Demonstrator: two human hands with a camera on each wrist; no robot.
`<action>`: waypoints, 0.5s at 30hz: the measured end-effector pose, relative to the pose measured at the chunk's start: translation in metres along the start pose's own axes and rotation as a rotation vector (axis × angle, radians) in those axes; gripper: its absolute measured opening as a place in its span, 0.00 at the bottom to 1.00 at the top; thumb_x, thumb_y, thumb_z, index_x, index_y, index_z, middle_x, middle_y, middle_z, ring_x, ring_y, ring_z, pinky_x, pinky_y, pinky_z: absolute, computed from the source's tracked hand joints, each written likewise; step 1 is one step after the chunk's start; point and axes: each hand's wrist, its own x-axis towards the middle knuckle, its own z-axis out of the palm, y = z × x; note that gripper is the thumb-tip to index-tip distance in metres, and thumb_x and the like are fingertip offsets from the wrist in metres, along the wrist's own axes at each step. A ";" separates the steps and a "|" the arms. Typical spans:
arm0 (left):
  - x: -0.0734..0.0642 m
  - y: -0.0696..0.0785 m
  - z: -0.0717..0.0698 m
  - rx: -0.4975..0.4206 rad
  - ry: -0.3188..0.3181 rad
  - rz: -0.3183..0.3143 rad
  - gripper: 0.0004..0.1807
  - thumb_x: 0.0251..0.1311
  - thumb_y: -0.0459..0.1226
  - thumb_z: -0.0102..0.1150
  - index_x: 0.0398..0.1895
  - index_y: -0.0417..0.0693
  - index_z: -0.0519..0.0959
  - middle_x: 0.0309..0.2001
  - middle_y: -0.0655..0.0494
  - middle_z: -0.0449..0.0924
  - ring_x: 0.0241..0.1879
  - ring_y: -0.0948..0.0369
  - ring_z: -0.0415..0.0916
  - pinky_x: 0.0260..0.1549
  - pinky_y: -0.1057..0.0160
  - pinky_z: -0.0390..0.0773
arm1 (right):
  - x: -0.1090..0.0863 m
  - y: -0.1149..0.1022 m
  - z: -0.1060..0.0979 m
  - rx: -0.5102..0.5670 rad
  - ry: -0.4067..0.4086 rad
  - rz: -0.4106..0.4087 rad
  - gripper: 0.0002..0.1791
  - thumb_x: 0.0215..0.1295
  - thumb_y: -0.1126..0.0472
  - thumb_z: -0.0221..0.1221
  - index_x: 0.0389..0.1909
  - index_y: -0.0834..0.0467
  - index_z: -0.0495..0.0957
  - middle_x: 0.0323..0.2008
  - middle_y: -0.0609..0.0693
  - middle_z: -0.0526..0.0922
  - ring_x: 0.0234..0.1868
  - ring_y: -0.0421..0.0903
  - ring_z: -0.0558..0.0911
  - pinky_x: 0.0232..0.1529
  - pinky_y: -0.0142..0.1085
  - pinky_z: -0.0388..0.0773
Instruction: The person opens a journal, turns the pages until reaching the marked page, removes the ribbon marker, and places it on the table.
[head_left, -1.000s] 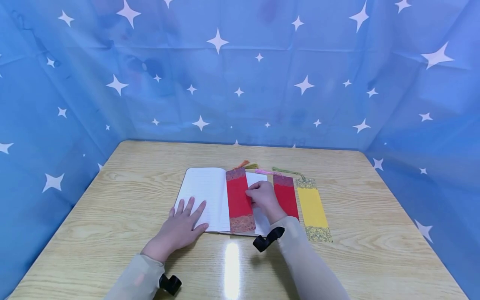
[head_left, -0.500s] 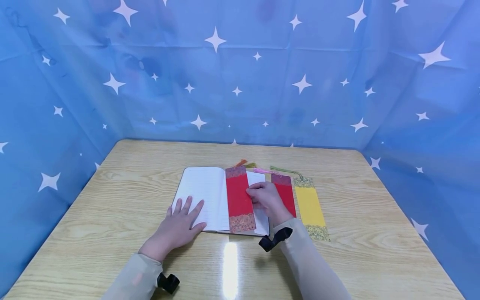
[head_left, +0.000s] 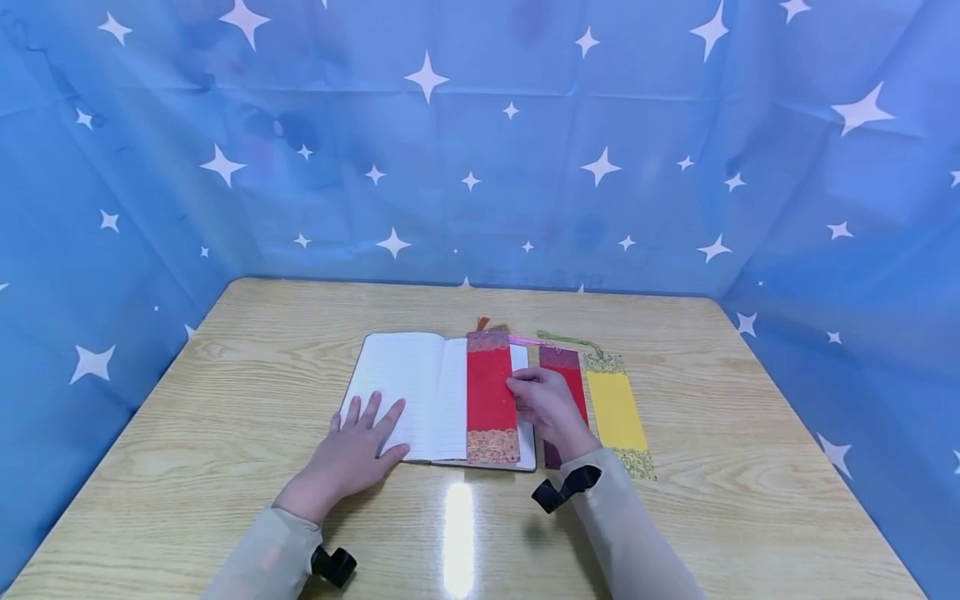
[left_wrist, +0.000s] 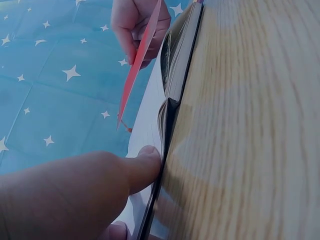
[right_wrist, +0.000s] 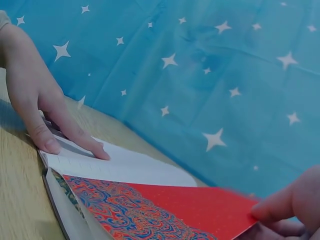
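An open notebook (head_left: 397, 358) with lined white pages lies on the wooden table. My left hand (head_left: 348, 454) rests on its left page, fingers spread, the thumb at the lower edge (left_wrist: 149, 157). My right hand (head_left: 551, 408) pinches the right edge of a red bookmark (head_left: 491, 387) with patterned ends and an orange tassel (head_left: 482, 322). It is tilted up over the right page in the left wrist view. In the right wrist view its patterned end (right_wrist: 125, 205) faces the camera. A patterned green strip (right_wrist: 70, 192) shows between the pages beneath it.
Right of the notebook lie a second red bookmark (head_left: 562, 360), partly hidden by my right hand, and a yellow bookmark (head_left: 617, 408) with a green tassel (head_left: 570, 340). A pink tassel (head_left: 525, 340) reaches over the notebook's top edge. A blue star-patterned curtain (head_left: 480, 142) surrounds the table.
My right hand has moved slightly to the right with the red bookmark, which now stands straighter over the right page. My left hand stays on the left page.
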 end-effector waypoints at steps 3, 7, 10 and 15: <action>0.000 0.000 0.000 0.004 0.001 0.001 0.35 0.66 0.55 0.43 0.72 0.51 0.53 0.70 0.36 0.45 0.67 0.34 0.39 0.60 0.33 0.45 | -0.001 0.002 -0.005 0.017 -0.008 -0.013 0.14 0.62 0.64 0.59 0.47 0.64 0.72 0.30 0.53 0.76 0.25 0.45 0.77 0.28 0.35 0.77; 0.001 0.000 -0.001 0.007 -0.005 0.000 0.35 0.67 0.55 0.43 0.72 0.51 0.53 0.70 0.37 0.44 0.67 0.34 0.39 0.60 0.33 0.44 | -0.002 0.002 -0.014 0.016 0.009 -0.009 0.15 0.63 0.63 0.58 0.49 0.63 0.71 0.31 0.53 0.76 0.26 0.44 0.77 0.28 0.35 0.77; 0.001 0.001 -0.001 0.006 -0.007 -0.001 0.35 0.67 0.55 0.43 0.72 0.51 0.53 0.71 0.37 0.44 0.67 0.34 0.38 0.60 0.33 0.44 | -0.003 0.002 -0.021 0.021 0.021 -0.017 0.17 0.63 0.62 0.58 0.51 0.64 0.70 0.33 0.54 0.77 0.27 0.45 0.79 0.29 0.36 0.79; 0.001 0.000 0.001 0.005 -0.008 -0.009 0.35 0.67 0.55 0.43 0.72 0.51 0.52 0.71 0.37 0.44 0.67 0.35 0.38 0.60 0.33 0.43 | -0.003 0.004 -0.032 0.028 0.030 -0.022 0.19 0.64 0.62 0.57 0.53 0.64 0.68 0.36 0.56 0.78 0.29 0.46 0.81 0.32 0.38 0.80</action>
